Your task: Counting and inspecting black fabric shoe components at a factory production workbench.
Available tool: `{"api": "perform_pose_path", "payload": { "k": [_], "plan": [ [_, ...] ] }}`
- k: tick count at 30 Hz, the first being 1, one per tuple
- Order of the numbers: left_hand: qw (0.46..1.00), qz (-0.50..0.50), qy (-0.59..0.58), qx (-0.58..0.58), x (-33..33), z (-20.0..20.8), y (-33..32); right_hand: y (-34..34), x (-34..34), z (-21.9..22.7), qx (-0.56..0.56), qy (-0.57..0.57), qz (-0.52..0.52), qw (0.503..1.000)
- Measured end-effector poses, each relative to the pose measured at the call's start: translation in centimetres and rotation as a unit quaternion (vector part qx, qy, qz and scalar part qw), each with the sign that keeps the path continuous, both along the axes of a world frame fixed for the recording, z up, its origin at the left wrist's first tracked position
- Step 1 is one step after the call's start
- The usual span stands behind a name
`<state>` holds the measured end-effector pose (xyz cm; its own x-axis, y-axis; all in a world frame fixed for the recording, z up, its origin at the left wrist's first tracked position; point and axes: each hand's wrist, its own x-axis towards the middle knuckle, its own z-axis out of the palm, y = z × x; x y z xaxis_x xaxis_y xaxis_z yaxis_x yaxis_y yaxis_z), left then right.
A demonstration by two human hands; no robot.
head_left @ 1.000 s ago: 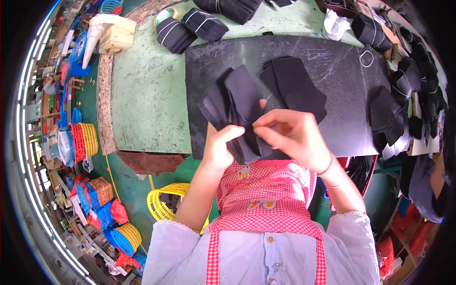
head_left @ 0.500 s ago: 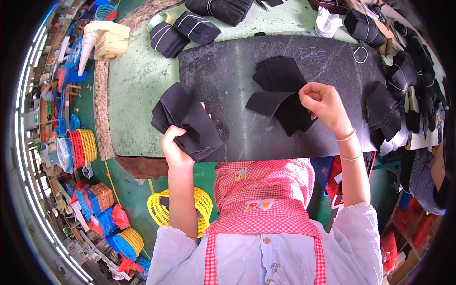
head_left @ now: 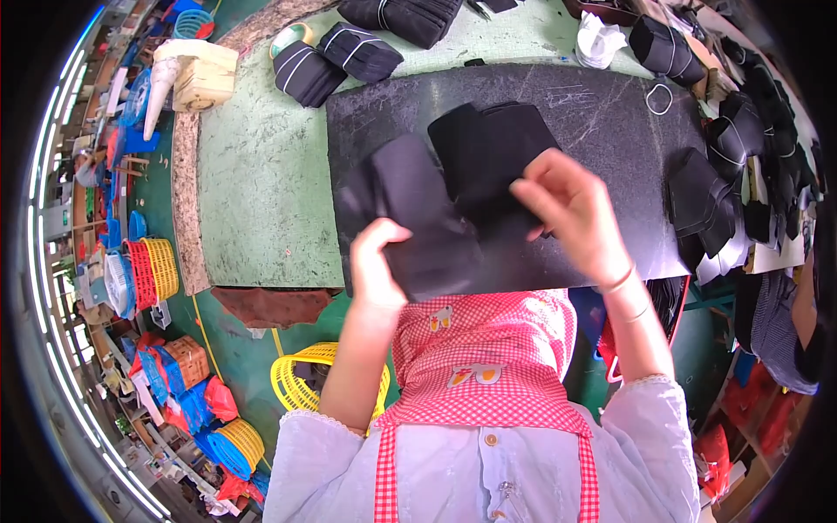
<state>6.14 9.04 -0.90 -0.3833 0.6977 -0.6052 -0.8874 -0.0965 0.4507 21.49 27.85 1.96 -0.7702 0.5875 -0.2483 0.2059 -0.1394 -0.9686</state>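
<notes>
My left hand (head_left: 379, 266) is closed around a stack of dark fabric pieces (head_left: 418, 209), thumb on top. The stack is smeared by motion and lies close beside a small pile of black fabric pieces (head_left: 493, 148) on the dark work mat (head_left: 610, 139). My right hand (head_left: 571, 213) hovers at the right edge of that pile. Its thumb and forefinger stand apart with no piece visible between them, though the lower fingers are partly hidden.
Tied black bundles (head_left: 360, 50) lie along the table's far side near a tape roll (head_left: 292, 37). A rubber band (head_left: 660, 99) rests on the mat. More black pieces (head_left: 702, 205) are heaped at right. A yellow basket (head_left: 292, 379) stands below the table edge.
My left hand has moved right with its stack, toward the pile. The piece pinched in my right hand now lies on the pile, and the right fingers have come off it.
</notes>
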Motion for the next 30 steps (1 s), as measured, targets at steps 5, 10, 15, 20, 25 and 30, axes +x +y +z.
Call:
{"api": "perform_pose_path", "payload": {
  "k": [5, 10, 15, 20, 25, 30],
  "plan": [
    [0.986, 0.098, 0.121, 0.055, -1.8, 1.0, -2.4, 4.8, 1.4, -2.5, 0.267, -0.081, -0.004, 0.960],
    [0.979, 0.013, 0.196, 0.046, 0.9, 1.9, -0.3, -0.2, 0.2, -0.2, 0.200, -0.055, 0.017, 0.978],
    [0.972, -0.005, 0.232, -0.024, 3.6, 2.1, 1.9, -4.4, -1.3, -0.3, -0.060, 0.068, 0.130, 0.987],
    [0.985, -0.027, 0.163, 0.045, 2.9, 2.1, 1.7, -2.7, -0.7, -1.2, -0.194, 0.075, 0.158, 0.965],
    [0.977, -0.055, 0.197, 0.069, 3.3, 1.5, 1.7, -1.7, -0.1, -2.0, -0.245, 0.070, 0.177, 0.951],
    [0.977, -0.067, 0.189, 0.079, 3.3, 1.6, 1.6, -1.4, -0.3, -1.0, -0.243, 0.051, 0.190, 0.950]
  ]
}}
